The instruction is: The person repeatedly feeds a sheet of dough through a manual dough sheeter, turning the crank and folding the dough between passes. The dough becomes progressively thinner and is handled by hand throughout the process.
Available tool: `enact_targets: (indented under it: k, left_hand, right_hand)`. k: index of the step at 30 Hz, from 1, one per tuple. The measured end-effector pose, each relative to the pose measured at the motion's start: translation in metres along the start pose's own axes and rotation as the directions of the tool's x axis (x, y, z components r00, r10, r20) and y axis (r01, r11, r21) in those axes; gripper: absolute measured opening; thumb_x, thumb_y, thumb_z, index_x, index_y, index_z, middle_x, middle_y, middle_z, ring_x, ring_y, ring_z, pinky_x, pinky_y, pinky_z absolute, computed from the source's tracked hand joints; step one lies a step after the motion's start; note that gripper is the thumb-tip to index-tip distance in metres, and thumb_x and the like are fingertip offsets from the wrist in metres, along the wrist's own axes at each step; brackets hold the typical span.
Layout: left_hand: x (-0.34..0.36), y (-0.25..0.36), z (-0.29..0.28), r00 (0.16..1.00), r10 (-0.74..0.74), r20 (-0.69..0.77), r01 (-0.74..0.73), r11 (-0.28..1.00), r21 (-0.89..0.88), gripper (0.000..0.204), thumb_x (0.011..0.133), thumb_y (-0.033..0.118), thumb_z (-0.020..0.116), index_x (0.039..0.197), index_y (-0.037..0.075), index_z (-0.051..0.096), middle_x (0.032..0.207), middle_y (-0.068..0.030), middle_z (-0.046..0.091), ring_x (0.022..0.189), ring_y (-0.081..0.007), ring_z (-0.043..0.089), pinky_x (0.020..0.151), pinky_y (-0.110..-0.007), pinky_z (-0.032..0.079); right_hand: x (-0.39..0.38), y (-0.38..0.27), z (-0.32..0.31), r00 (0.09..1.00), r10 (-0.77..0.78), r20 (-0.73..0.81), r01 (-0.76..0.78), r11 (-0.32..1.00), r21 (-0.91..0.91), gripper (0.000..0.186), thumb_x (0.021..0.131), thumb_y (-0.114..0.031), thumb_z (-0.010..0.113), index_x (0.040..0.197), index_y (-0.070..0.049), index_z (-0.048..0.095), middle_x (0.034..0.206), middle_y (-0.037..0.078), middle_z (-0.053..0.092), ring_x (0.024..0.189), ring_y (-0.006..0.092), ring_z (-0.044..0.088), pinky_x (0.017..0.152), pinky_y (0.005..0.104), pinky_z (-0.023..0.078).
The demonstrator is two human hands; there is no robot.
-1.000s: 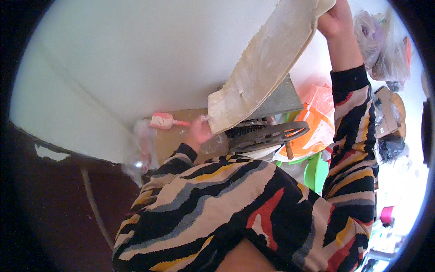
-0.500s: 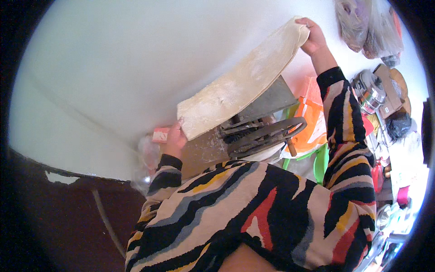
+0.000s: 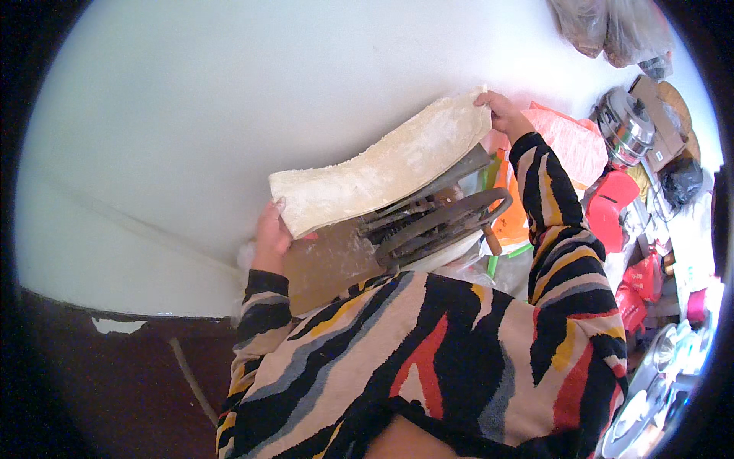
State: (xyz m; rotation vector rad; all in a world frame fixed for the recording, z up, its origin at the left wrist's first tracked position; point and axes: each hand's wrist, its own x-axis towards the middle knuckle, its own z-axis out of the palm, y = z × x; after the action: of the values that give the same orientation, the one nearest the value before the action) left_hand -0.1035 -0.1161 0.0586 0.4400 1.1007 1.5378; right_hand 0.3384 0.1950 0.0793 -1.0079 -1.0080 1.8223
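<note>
A long, folded sheet of floured dough (image 3: 382, 168) stretches between my two hands, its right end higher than its left. My left hand (image 3: 271, 232) pinches the lower left corner, thumb on the front face. At the other end my right hand (image 3: 505, 115) grips the edge with its fingers closed. Behind and below the sheet stands a hand-cranked dough roller machine (image 3: 405, 222), with a dark handwheel (image 3: 451, 218) and a wooden crank grip (image 3: 492, 240). The sheet hides the upper part of the machine.
A floured brown board (image 3: 325, 264) lies by the machine. Orange and pink bags (image 3: 569, 141) stand to the right, near a red plastic stool-like object (image 3: 610, 208), a steel pot (image 3: 625, 126) and a cardboard box (image 3: 659, 126). Plastic bags (image 3: 612, 30) hang on the white wall.
My right hand has come down and slightly left, and my left hand has shifted left. The dough sheet now hangs lower and flatter, still held at both ends.
</note>
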Motion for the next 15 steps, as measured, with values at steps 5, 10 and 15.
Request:
enact_targets:
  k: [5, 10, 15]
  left_hand:
    - [-0.020, 0.021, 0.018, 0.989, 0.054, 0.136, -0.049, 0.998, -0.039, 0.037, 0.090, 0.016, 0.050, 0.122, -0.002, 0.046, 0.120, -0.0155, 0.054, 0.111, -0.0287, 0.053, 0.095, -0.043, 0.044]
    - [-0.014, 0.025, 0.019, 0.990, 0.073, 0.119, -0.084, 0.993, 0.085, 0.037, 0.090, 0.016, 0.051, 0.123, -0.002, 0.046, 0.121, -0.0154, 0.054, 0.111, -0.0285, 0.053, 0.097, -0.043, 0.043]
    - [-0.012, 0.013, 0.022, 0.995, 0.025, 0.099, -0.037, 0.992, 0.120, 0.039, 0.092, 0.016, 0.041, 0.128, -0.001, 0.037, 0.125, -0.0193, 0.048, 0.112, -0.0361, 0.052, 0.091, -0.052, 0.045]
  right_hand:
    - [-0.010, 0.011, -0.031, 0.999, 0.052, -0.007, -0.051, 0.991, 0.121, 0.034, 0.068, -0.002, 0.056, 0.101, 0.008, 0.054, 0.101, 0.018, 0.060, 0.092, 0.0324, 0.061, 0.087, 0.0407, 0.050]
    - [-0.010, 0.039, -0.048, 0.995, 0.022, -0.096, -0.027, 0.998, -0.054, 0.030, 0.069, -0.002, 0.059, 0.097, 0.008, 0.056, 0.095, 0.015, 0.061, 0.086, 0.0304, 0.061, 0.081, 0.0371, 0.052]
    - [-0.016, 0.050, -0.062, 0.973, -0.090, -0.211, -0.002, 0.916, -0.401, 0.028, 0.070, -0.004, 0.061, 0.097, 0.003, 0.059, 0.088, 0.013, 0.061, 0.082, 0.0254, 0.061, 0.075, 0.0367, 0.052]
